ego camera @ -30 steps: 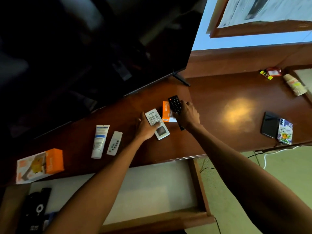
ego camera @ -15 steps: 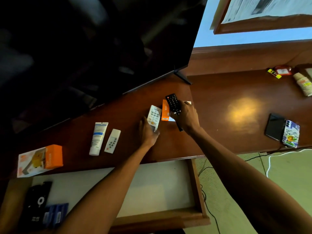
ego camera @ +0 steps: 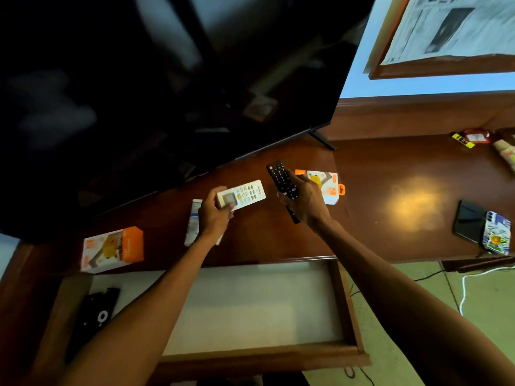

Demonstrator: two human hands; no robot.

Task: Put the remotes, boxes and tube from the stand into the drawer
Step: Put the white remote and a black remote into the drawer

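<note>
My left hand (ego camera: 214, 215) grips a white remote (ego camera: 245, 194) with a small screen, lifted above the wooden stand (ego camera: 278, 235). My right hand (ego camera: 305, 200) holds a black remote (ego camera: 280, 179) raised off the stand. Behind that hand lies an orange-and-white box (ego camera: 328, 185) flat on the stand. A white tube (ego camera: 193, 221) lies partly hidden under my left wrist. A second orange-and-white box (ego camera: 113, 249) sits at the stand's left front. The open drawer (ego camera: 344, 302) below has a pale lining and a black remote (ego camera: 96, 316) at its left end.
A large dark TV (ego camera: 167, 93) leans over the stand's left half, its foot (ego camera: 323, 139) near the middle. At the right lie a black phone (ego camera: 469, 224), a patterned case (ego camera: 497, 236) and small items (ego camera: 471, 137). Cables (ego camera: 462, 288) run over the green floor.
Both hands lifted their remotes off the stand. The white remote swung round in my left hand and moved left. The orange box behind my right hand now lies uncovered and flat.
</note>
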